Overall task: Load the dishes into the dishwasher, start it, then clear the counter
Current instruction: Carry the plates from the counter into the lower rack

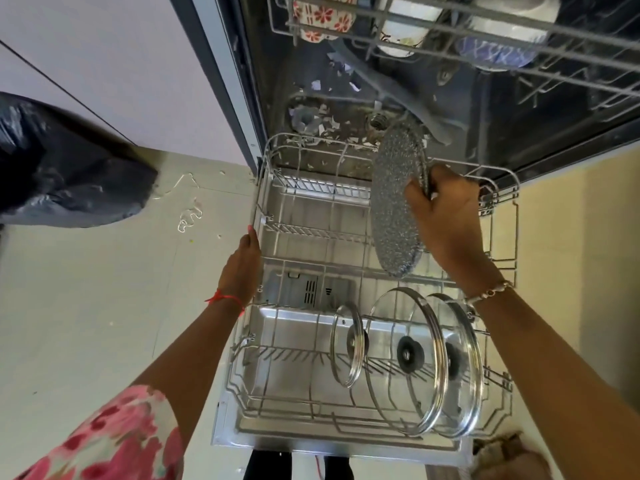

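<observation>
Loading is in hand: a speckled grey round dish [394, 202] is gripped by its edge in the right hand [446, 216] and held upright over the white wire lower rack [263, 174], right of centre in the frame. The left hand [244, 261] is laid on the rack's left rim; whether its fingers curl round the wire cannot be told. Next, the dish would need to be lowered between the tines, clear of the glass lids [408, 362] at lower right.

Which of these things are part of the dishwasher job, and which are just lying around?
Job: grey dish in right hand; left hand on lower rack; three glass lids; cups in upper rack.
Lying about: black bag; floor spill; brown cloth.
</observation>
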The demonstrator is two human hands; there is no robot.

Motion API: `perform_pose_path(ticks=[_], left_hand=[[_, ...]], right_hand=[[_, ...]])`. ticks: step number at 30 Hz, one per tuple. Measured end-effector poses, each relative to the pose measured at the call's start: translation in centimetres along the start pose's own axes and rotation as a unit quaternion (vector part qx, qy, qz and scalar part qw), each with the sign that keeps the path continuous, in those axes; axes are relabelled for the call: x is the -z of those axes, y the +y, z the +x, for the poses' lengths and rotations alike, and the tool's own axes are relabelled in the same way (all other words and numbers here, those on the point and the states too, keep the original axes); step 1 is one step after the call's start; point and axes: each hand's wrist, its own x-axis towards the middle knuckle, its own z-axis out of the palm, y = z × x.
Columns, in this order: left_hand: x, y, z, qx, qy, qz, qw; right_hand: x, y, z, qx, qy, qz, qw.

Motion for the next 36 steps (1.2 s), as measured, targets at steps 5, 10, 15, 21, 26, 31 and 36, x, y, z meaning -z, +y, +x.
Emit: perform_pose_path(ticks=[5,10,15,21,26,31,36], left_hand=[[-0.2,-0.1,0.0,-0.005,0.006,-0.01,1.0],[-0.1,-0.2,0.0,-0.01,0.001,-0.025,1.0],[0.1,-0.2,0.0,-0.007,-0.009,-0.023,1.0],[-0.1,-0.4,0.3,-0.011,-0.017,-0.01,1.0],[-0.3,-0.5,0.3,-0.017,-0.015,-0.013,1.0],[-0.6,-1.0,0.4,-0.025,-0.017,-0.03,0.999],[-0.2,-1.8,0.4,-0.034,-0.058,-0.047,0.997]], right_hand=[[-2.2,0.7,0.9,-0.012,-0.005,-0.004,1.0],[-3.7,1.3,1.5,-0.025,-0.007,-0.008,1.0],[-4.7,1.6,2.0,-0.033,-0.011,-0.016,0.999],[-6.0,3.2,1.6,-0.045,-0.026,-0.02,0.998],[-7.7,4.1,1.5,-0.065,-0.036,-0.008,0.997],[-9.3,3.6,0.9,-0.081,-0.048,0.045,0.995],[-9.4,3.1,-0.5,-0.096,-0.082,0.072,0.989]])
